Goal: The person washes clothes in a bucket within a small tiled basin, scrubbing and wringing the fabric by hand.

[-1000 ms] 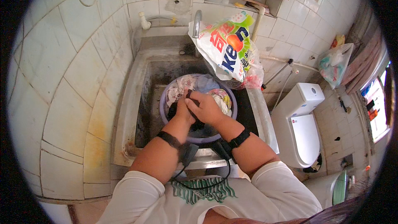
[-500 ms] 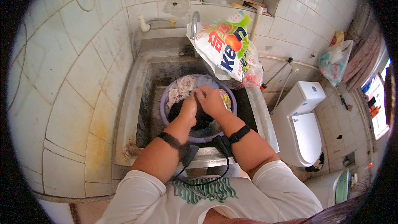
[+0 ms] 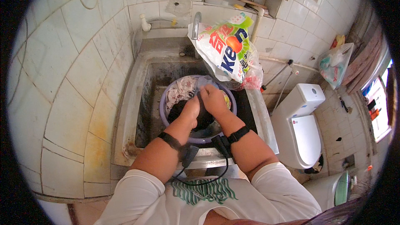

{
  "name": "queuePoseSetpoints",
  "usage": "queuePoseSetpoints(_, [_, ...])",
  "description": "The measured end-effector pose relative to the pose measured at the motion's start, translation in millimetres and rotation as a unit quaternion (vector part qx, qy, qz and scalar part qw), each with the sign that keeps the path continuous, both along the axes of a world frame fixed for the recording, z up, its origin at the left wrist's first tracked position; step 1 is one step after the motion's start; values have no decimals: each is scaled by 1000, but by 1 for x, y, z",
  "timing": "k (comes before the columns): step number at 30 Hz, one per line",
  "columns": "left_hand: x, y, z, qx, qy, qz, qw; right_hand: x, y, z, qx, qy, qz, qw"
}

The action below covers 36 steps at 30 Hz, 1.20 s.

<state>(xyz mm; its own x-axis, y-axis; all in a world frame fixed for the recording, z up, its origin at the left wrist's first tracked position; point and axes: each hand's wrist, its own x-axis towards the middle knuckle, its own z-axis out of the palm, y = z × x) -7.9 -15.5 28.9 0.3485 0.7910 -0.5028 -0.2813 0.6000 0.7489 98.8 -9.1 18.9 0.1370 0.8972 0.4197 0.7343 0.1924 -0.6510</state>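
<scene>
A pale purple basin [image 3: 163, 107] stands in the sink with wet laundry in it. My left hand [image 3: 191, 111] and my right hand [image 3: 214, 101] are close together over its middle, both closed on a dark garment [image 3: 203, 116]. A strip of its cloth shows between the two hands, and the rest hangs down into the basin. Behind my left hand lies a white cloth with a reddish floral print [image 3: 182, 90]. Greyish-blue cloth [image 3: 206, 81] is beyond my hands, and a bit of yellow patterned cloth shows to the right. My fingertips are mostly hidden.
The stone sink [image 3: 128, 118] has worn edges, with a curved metal tap [image 3: 197, 21] at its back. A large white and green detergent bag [image 3: 227, 50] stands on the back right corner beside a clear plastic bag. A white toilet [image 3: 306, 135] is to the right; tiled wall is at left.
My hands have drawn slightly apart, and a strip of the dark garment now shows between them. The view has shifted a little.
</scene>
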Motion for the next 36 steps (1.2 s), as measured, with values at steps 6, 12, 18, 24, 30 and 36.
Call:
queuePoseSetpoints(6, [-11, 14, -34, 47, -42, 36, 997, -25, -29, 35, 15, -47, 183, 982])
queuePoseSetpoints(12, [-1, -2, -3, 28, -48, 14, 998, 1, 0, 2, -17, -22, -1, 1000])
queuePoseSetpoints(18, [0, -16, 27, 102, 43, 27, 993, 32, 14, -12, -45, 84, -27, 995])
queuePoseSetpoints(24, [-25, 32, -21, 161, -8, 8, 987, 41, 13, 7, -148, 428, 113, 884])
queuePoseSetpoints(30, [-33, 27, 17, 151, 100, 260, 949, 46, 1, 18, -195, 441, 197, 853])
queuePoseSetpoints(36, [-40, 36, 3, 189, 16, 318, 929, 58, 8, 6, -263, 353, 197, 876])
